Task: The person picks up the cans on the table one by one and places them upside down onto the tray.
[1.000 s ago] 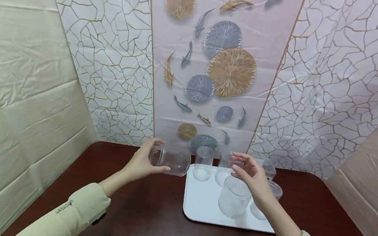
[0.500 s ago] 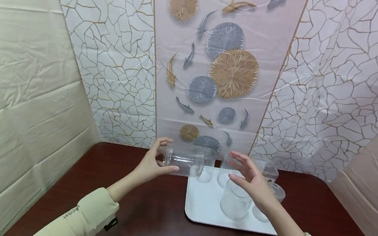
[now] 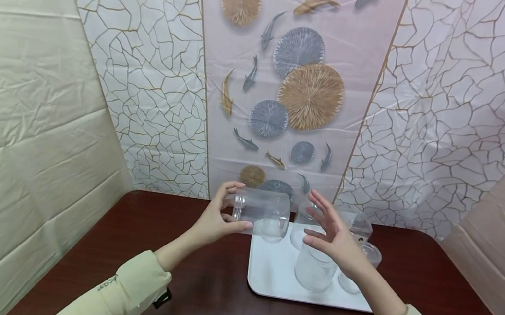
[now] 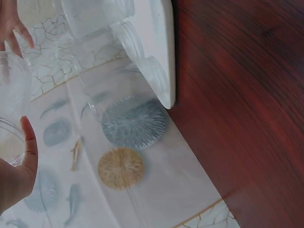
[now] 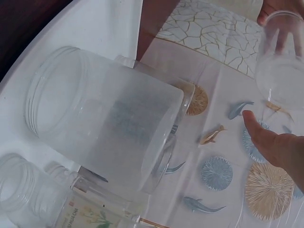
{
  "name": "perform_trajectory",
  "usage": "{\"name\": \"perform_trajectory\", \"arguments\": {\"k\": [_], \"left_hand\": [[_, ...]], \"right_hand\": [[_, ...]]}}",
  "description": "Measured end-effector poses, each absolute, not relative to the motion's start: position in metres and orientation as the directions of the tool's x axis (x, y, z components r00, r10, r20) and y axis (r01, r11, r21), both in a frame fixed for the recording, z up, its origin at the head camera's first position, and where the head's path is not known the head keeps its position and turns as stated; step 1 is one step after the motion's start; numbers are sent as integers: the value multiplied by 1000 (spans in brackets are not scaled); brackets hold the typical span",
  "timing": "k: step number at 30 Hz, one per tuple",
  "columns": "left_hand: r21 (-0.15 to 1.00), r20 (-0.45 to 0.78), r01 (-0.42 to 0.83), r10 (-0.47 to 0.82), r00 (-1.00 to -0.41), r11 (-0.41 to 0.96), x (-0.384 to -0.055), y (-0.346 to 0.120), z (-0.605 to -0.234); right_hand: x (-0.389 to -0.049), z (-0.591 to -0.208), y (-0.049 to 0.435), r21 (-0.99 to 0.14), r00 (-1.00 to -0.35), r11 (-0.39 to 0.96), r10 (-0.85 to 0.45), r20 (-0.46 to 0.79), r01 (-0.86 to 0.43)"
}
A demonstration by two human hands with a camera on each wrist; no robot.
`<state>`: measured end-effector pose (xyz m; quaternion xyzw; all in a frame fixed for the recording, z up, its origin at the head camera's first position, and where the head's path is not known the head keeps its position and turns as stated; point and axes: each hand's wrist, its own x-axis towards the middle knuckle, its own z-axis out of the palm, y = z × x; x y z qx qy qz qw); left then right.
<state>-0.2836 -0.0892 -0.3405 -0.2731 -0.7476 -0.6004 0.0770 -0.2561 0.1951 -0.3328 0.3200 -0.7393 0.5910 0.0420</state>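
A clear, wide-mouthed jar [image 3: 263, 209] is held sideways in the air. My left hand [image 3: 217, 218] grips it round the threaded mouth end, thumb [image 4: 29, 142] below and fingers above. The jar's base points right, towards my right hand [image 3: 334, 239]. That hand is spread, fingers apart, with a gap between it and the held jar [image 5: 280, 80]. Below my right hand, a large clear jar [image 3: 314, 275] stands on the white tray [image 3: 265, 277], its threaded end down on the tray in the right wrist view.
Several other clear jars stand on the tray, among them a small jar [image 3: 350, 283] at the right and one at the back [image 3: 298, 234]. A container with a flower label [image 5: 85, 213] is among them. The dark red table [image 3: 198, 282] ends at a patterned curtain [image 3: 164, 96].
My left hand has carried the sideways jar to the right, from beside the tray to over its left back corner. My right hand has spread its fingers wider and stayed roughly in place.
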Motion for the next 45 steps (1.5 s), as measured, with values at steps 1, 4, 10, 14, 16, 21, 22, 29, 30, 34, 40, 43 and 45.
{"name": "perform_trajectory", "arguments": {"k": [1,4,10,14,16,21,22,29,30,34,40,43,45], "left_hand": [[855,447,504,318,-836,123,-283,-88,-340],[856,451,506,322,-833,109,-280,-84,-338],[863,442,498,348,-827,88,-274,-77,-339],[863,446,500,356,-821,73,-273,-73,-341],[859,456,508,357,-815,64,-272,-71,-341],[834,501,551,366,-784,39,-269,-65,-341],[830,508,557,366,-779,35,-268,-64,-340],[820,531,573,365,-764,6,-262,-59,-340],[820,532,572,363,-765,5,-261,-58,-340],[819,535,573,357,-766,3,-259,-58,-340],[827,524,562,370,-767,-7,-260,-59,-340],[833,517,553,378,-768,-16,-262,-59,-341],[835,515,549,381,-768,-21,-263,-60,-341]], "right_hand": [[-256,-332,195,-847,-792,98,-424,440,-523],[-257,-331,193,-849,-788,80,-425,445,-522],[-254,-330,192,-846,-767,24,-436,470,-532],[-253,-329,190,-847,-753,-4,-454,476,-532],[-253,-328,189,-850,-755,1,-460,467,-526],[-252,-326,188,-858,-774,58,-466,428,-510],[-252,-325,188,-858,-775,65,-468,424,-509],[-245,-323,184,-860,-777,76,-474,413,-504],[-245,-322,184,-861,-779,79,-472,413,-503],[-243,-322,183,-857,-786,89,-455,418,-508],[-243,-323,183,-847,-797,115,-422,432,-520],[-244,-322,182,-848,-800,113,-414,434,-518],[-244,-322,181,-850,-805,112,-406,433,-514]]}}
